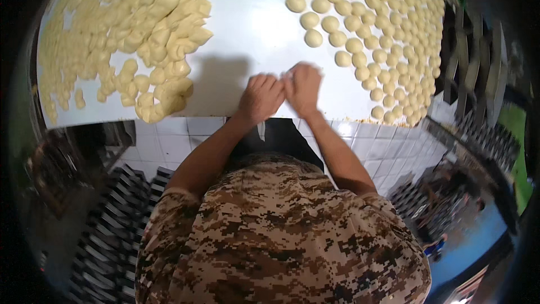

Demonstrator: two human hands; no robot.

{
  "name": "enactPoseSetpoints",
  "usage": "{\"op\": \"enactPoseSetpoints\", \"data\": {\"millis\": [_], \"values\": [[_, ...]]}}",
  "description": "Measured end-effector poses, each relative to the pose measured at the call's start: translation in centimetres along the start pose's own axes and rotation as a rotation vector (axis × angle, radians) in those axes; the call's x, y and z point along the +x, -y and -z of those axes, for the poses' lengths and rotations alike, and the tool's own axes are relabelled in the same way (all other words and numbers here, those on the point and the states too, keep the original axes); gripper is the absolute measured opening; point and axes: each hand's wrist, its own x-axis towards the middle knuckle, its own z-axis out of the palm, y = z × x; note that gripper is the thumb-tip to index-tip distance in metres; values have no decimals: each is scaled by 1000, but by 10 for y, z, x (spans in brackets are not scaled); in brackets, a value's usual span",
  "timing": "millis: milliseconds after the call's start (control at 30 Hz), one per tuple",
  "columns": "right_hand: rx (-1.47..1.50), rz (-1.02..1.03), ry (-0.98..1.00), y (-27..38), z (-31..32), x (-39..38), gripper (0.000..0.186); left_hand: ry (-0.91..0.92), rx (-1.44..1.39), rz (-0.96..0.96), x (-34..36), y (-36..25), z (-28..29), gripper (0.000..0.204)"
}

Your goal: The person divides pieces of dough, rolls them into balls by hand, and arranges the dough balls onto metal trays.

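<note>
My left hand [261, 95] and my right hand [302, 87] meet just above the front part of a white tabletop [259, 5]. Both have curled fingers, their tips touching or nearly so. What they hold, if anything, is hidden, and the right hand is slightly blurred. To the left lies a mass of cut, irregular pale yellow dough pieces [171, 22], with a larger lump [169, 98] near the front edge. On the right, several rows of smooth round dough balls [353, 22] are spread out.
Stacked dark metal trays [101, 225] stand at lower left, more racks of trays [472, 67] at the right. White floor tiles [365, 146] show under the table's edge. A blue surface [489, 231] and cluttered objects lie at lower right.
</note>
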Motion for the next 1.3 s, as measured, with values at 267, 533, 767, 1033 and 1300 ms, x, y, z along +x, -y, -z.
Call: {"op": "enactPoseSetpoints", "data": {"millis": [267, 533, 767, 1033, 1300], "values": [[20, 63, -228, -33, 29, 28, 37, -123, -4, -44, 60, 55, 14, 15], [-68, 60, 162, -60, 47, -31, 30, 94, 108, 30, 8, 60, 32, 14], [232, 175, -4, -36, 27, -59, 24, -122, 19, -16, -19, 9, -14, 21], [157, -62, -167, -9, 19, -18, 37, -246, 66, -56, 13, 23, -37, 18], [311, -166, 132, -2, 88, 187, 17, -166, -129, 287, 50, 53, 41, 29]]}}
